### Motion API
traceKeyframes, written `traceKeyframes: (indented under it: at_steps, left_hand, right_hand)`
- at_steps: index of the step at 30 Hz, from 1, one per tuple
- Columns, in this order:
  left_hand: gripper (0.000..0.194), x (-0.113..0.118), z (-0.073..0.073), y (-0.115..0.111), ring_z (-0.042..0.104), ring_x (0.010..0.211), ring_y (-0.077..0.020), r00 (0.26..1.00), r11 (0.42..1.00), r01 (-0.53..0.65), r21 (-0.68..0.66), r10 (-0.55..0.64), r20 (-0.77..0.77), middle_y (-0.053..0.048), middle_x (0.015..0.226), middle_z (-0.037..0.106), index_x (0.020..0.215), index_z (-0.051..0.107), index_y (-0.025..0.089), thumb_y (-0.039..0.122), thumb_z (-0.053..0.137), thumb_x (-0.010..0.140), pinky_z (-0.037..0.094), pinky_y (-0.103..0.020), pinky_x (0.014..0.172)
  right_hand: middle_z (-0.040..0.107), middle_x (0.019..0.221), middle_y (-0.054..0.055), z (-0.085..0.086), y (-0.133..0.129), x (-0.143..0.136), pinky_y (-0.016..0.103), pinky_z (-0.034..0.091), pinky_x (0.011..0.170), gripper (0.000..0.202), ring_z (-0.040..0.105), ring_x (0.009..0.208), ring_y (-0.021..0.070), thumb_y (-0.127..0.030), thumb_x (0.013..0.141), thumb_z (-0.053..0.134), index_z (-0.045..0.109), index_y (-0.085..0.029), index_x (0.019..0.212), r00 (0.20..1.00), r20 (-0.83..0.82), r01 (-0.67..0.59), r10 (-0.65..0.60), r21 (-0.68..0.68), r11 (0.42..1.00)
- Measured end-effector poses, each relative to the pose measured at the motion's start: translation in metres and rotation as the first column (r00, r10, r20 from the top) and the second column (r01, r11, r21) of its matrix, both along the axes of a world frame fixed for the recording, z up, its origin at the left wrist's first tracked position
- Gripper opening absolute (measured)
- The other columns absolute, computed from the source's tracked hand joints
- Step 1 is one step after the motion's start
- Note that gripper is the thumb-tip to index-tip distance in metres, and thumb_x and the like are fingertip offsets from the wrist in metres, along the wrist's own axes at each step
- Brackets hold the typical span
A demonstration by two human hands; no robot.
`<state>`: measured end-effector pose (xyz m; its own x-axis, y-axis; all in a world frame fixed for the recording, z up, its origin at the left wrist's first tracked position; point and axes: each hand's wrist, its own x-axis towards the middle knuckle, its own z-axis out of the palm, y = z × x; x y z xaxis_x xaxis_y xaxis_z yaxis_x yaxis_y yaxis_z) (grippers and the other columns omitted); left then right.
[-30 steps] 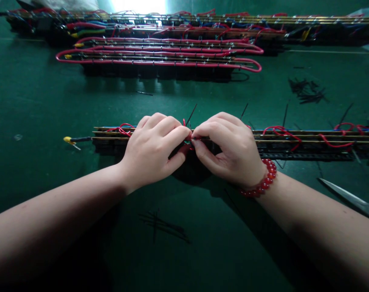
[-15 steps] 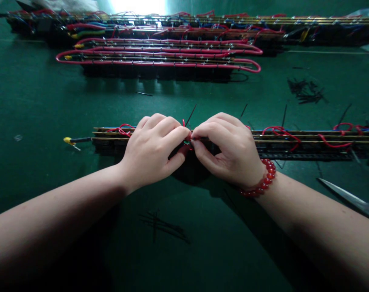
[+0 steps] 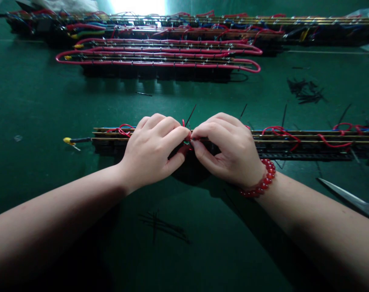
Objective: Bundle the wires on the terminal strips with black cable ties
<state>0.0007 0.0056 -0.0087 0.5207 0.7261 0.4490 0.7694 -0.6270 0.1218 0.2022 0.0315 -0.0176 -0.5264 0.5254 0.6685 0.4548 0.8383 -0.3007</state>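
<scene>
A long strip assembly (image 3: pixel 312 150) of black parts, brass-coloured bars and loops of red wire lies across the green table. Over its left half, my left hand (image 3: pixel 155 146) is closed in a pinch at a bit of red wire (image 3: pixel 183 122). Fingertips nearly touching it, my right hand (image 3: pixel 228 148) also pinches at the same spot; what it grips is small and mostly hidden. A red bead bracelet (image 3: pixel 265 180) circles the right wrist. Thin black cable ties (image 3: pixel 190 114) stick up from the strip behind the hands. A yellow-tipped black cable end (image 3: pixel 69 140) projects at the left.
Scissors (image 3: pixel 351 197) lie at the right, near my forearm. Loose black ties (image 3: pixel 164 226) rest in front, and a pile of short black pieces (image 3: pixel 306 91) sits at the back right. Further wired strips (image 3: pixel 160 61) with thick red cable run along the back.
</scene>
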Motion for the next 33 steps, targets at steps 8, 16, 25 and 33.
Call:
traceKeyframes:
  at_steps: [8, 16, 25, 33]
  left_hand:
    - [0.014, -0.0006, -0.0009, -0.0001, 0.057, 0.095, -0.0259, 1.0, 1.0, 0.005, 0.005, -0.005, -0.011, -0.008, 0.101, 0.067, 0.099, 0.064, 0.019, 0.028, 0.054, 0.093, 0.047, -0.042, 0.084]
    - [0.016, 0.0004, -0.0006, 0.0011, 0.057, 0.095, -0.0261, 1.0, 1.0, 0.005, 0.01, -0.005, -0.006, -0.008, 0.1, 0.067, 0.099, 0.064, 0.019, 0.028, 0.053, 0.094, 0.047, -0.042, 0.084]
    - [0.015, 0.0007, 0.0004, 0.0003, 0.057, 0.094, -0.0258, 1.0, 1.0, -0.002, 0.009, 0.002, -0.004, -0.008, 0.099, 0.067, 0.098, 0.064, 0.019, 0.028, 0.053, 0.093, 0.047, -0.042, 0.084]
    - [0.014, 0.0004, 0.0006, 0.0004, 0.056, 0.094, -0.0256, 1.0, 1.0, -0.007, -0.024, 0.007, 0.008, -0.008, 0.099, 0.066, 0.098, 0.065, 0.02, 0.027, 0.054, 0.092, 0.046, -0.043, 0.085]
  right_hand:
    - [0.071, 0.083, 0.003, 0.0, 0.0003, -0.0001, 0.035, 0.049, 0.071, 0.006, 0.061, 0.074, 0.0185, -0.017, 0.088, 0.058, 0.061, -0.022, 0.09, 1.0, 0.0, -0.002, 0.002, -0.007, 1.0]
    - [0.071, 0.084, 0.003, 0.0012, 0.0, 0.0001, 0.035, 0.049, 0.071, 0.006, 0.061, 0.074, 0.0183, -0.017, 0.088, 0.059, 0.061, -0.021, 0.09, 1.0, 0.005, 0.001, -0.001, -0.007, 1.0]
    - [0.071, 0.084, 0.004, -0.0003, 0.0001, -0.0003, 0.036, 0.049, 0.071, 0.007, 0.061, 0.075, 0.0192, -0.016, 0.087, 0.059, 0.062, -0.021, 0.09, 1.0, -0.009, -0.005, 0.005, -0.009, 1.0]
    - [0.07, 0.092, 0.003, 0.0014, 0.0003, 0.002, 0.039, 0.052, 0.077, 0.014, 0.064, 0.084, 0.0207, -0.014, 0.085, 0.058, 0.06, -0.024, 0.095, 0.999, -0.03, -0.013, 0.012, -0.031, 0.999]
